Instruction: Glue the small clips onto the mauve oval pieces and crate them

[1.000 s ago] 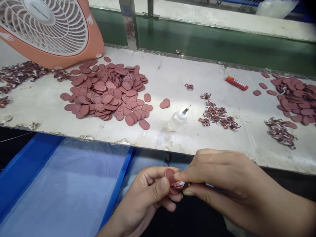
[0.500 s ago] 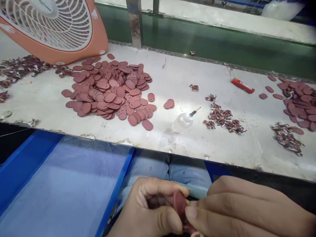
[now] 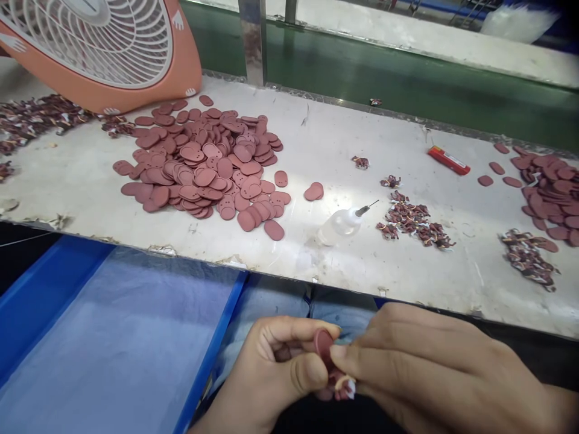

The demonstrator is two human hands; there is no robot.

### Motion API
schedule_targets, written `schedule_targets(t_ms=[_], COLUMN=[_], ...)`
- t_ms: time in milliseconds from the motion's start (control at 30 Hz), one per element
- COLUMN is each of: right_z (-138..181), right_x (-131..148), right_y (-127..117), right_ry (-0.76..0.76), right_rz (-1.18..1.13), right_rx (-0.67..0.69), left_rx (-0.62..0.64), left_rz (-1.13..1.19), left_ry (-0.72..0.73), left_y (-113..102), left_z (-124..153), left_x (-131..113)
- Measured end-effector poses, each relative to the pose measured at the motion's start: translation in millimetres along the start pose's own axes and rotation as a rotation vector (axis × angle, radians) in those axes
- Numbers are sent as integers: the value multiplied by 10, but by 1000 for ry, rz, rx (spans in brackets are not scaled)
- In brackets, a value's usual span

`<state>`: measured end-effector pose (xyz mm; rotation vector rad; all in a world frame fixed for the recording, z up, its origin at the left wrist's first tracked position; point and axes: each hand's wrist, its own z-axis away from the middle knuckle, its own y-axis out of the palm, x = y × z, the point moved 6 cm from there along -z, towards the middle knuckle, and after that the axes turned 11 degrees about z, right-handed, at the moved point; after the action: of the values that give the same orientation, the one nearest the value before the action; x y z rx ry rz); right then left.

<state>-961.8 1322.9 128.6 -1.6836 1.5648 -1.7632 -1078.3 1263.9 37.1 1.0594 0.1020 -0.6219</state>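
Below the bench's front edge, my left hand (image 3: pixel 271 367) pinches a reddish-brown oval piece (image 3: pixel 324 343) between thumb and fingers. My right hand (image 3: pixel 425 367) is closed against the same piece, its fingertips pressing a small brown-and-white part (image 3: pixel 344 384) onto it. Both hands touch each other over my lap. A large heap of the same oval pieces (image 3: pixel 203 163) lies on the white bench (image 3: pixel 325 150) at the left. A small clear squeeze bottle with a needle tip (image 3: pixel 341 224) lies on its side near the middle.
An orange fan (image 3: pixel 104 48) stands at the back left. Small brown parts lie in piles at mid-right (image 3: pixel 414 220), right (image 3: pixel 527 259) and far left (image 3: pixel 31 120). More oval pieces (image 3: pixel 552 187) and a red lighter (image 3: pixel 449 160) lie at right. A blue tray (image 3: pixel 113 337) sits below-left.
The hands dropped lower and then rose a little, still joined on the oval piece. The view shifted slightly; the piece turned edge-on between the fingers.
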Motion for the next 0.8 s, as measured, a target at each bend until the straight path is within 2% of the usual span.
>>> schedule_targets(t_ms=[267,500,667,800], right_z=[-128,-91,-56,-44], right_x=[-51,-116,-149,-163], right_y=[11,-94,19,123], right_ry=[6,57,115,148], right_rz=[-3,-54,-231,-258], right_rx=[96,3,-44,-62], left_rx=[53,101,164,150], left_rz=[-15,111,104,94], left_ry=[-81,-99,-106,-97], left_y=[-114,-160,-185,-205], left_z=[-88,-131,-144,-135], left_x=[62,74,76,81])
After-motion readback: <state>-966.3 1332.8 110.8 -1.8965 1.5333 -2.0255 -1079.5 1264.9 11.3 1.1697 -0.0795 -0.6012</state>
